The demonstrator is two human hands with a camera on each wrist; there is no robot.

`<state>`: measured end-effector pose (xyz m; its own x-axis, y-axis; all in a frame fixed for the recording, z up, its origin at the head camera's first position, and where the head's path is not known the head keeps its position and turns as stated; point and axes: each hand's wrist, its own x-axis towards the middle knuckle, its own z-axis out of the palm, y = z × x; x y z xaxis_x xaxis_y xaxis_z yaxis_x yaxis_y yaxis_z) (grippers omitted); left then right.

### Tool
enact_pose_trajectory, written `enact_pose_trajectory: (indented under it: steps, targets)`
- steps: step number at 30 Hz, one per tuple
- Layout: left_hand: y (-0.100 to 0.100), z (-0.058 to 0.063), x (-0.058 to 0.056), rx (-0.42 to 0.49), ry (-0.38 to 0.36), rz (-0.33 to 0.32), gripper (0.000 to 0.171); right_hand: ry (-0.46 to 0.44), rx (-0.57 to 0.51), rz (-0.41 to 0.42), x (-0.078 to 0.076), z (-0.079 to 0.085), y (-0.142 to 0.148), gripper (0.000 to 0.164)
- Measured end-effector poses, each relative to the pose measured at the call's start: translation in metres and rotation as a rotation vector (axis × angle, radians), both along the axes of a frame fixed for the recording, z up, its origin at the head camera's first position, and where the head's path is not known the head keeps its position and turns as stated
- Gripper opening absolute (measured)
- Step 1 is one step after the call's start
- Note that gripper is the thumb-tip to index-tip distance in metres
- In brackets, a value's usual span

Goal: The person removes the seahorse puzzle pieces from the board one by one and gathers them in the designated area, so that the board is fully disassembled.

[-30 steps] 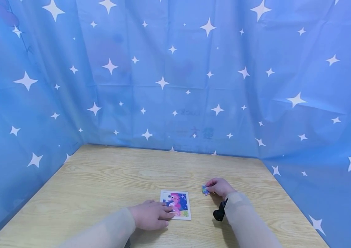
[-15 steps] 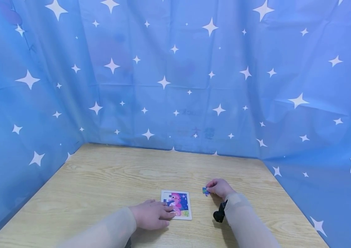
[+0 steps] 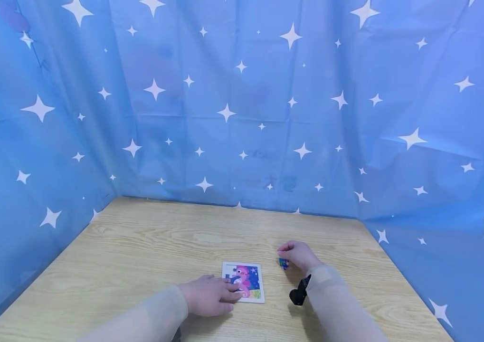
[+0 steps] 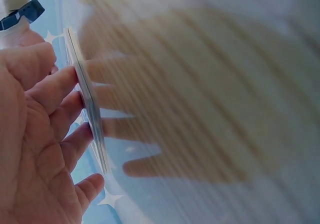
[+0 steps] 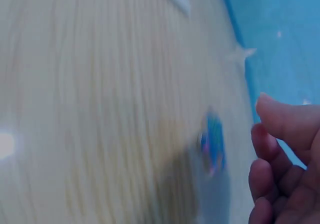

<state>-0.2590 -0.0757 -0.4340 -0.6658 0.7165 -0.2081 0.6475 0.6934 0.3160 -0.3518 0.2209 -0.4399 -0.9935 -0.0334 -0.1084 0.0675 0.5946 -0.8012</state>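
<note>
My left hand (image 3: 208, 296) lies flat with its fingers reaching over a white-framed seahorse jigsaw puzzle (image 3: 243, 282). In the left wrist view its fingertips touch the edge of the thin puzzle board (image 4: 90, 101). To the right of the board, a small blue and green puzzle piece (image 3: 283, 263) is just below the fingers of my right hand (image 3: 300, 255). The right wrist view has the piece (image 5: 215, 141) blurred and apart from the loosely bent fingers and thumb (image 5: 285, 124). Whether it lies flat or is tilted I cannot tell. Fingers hide part of the puzzle's left side.
Both hands are over a light wood table (image 3: 173, 237). A blue curtain (image 3: 224, 142) with white stars hangs along its back and sides. A black wrist camera (image 3: 299, 292) sits under my right wrist.
My right hand has shifted slightly left, and its fingers have come off the puzzle piece they were pinching. The piece looks darker and turned. My left hand stays on the puzzle.
</note>
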Motion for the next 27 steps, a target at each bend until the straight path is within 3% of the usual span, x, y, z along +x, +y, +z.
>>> enact_pose_trajectory:
  steps: [14,21,27]
  targets:
    - [0.003,0.002,-0.001,-0.005,-0.006,-0.001,0.044,0.012,-0.016,0.169,0.007,-0.002,-0.063,0.012]
    - [0.003,0.003,0.0,-0.005,0.002,-0.016,0.045,0.033,-0.027,0.304,0.016,-0.013,-0.082,0.012]
    - [0.002,0.002,-0.001,-0.004,0.026,-0.027,0.045,0.034,0.035,0.391,0.019,-0.015,-0.093,0.011]
